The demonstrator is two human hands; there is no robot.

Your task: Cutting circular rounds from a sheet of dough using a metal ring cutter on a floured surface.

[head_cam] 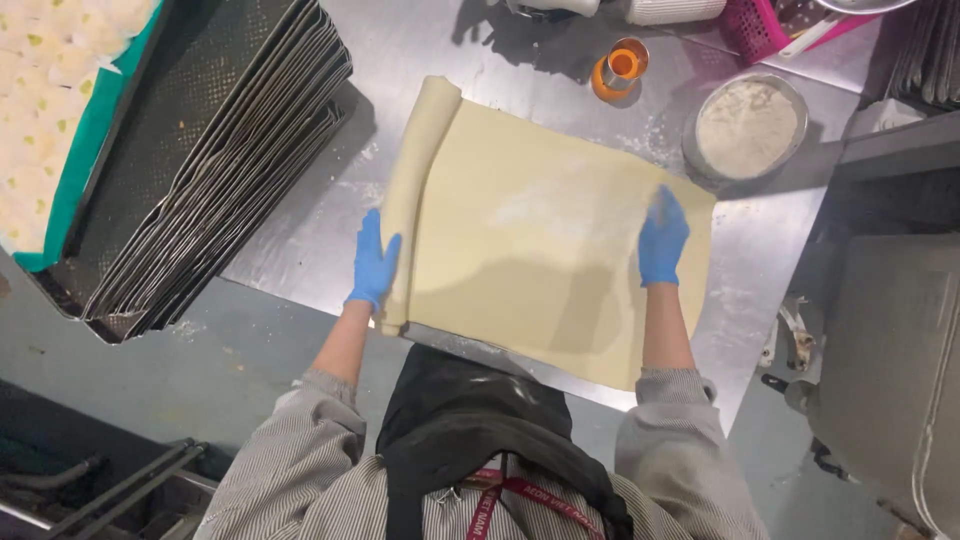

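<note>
Left hand [374, 262] flat w/ open fingers on rolled dough edge [418, 180]; right hand [661, 238] open, palm down on dough sheet [540, 240], mid steel table [300, 230]. Flour bowl [746, 128] at the sheet's far-right corner, orange cutter [620, 68] nearby.

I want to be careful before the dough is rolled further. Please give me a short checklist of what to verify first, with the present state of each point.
1. Left hand on the rolled edge of the dough: ok, it touches the roll near its lower end.
2. Right hand flat on the dough sheet: ok, near the right edge.
3. Sheet lies fully on the steel table: ok, no edge hangs over.
4. Roll even along its length: ok, it looks straight.
5. Flour bowl and orange cutter clear of the sheet: ok.
6. Dough sticking underneath: cannot tell.
</note>
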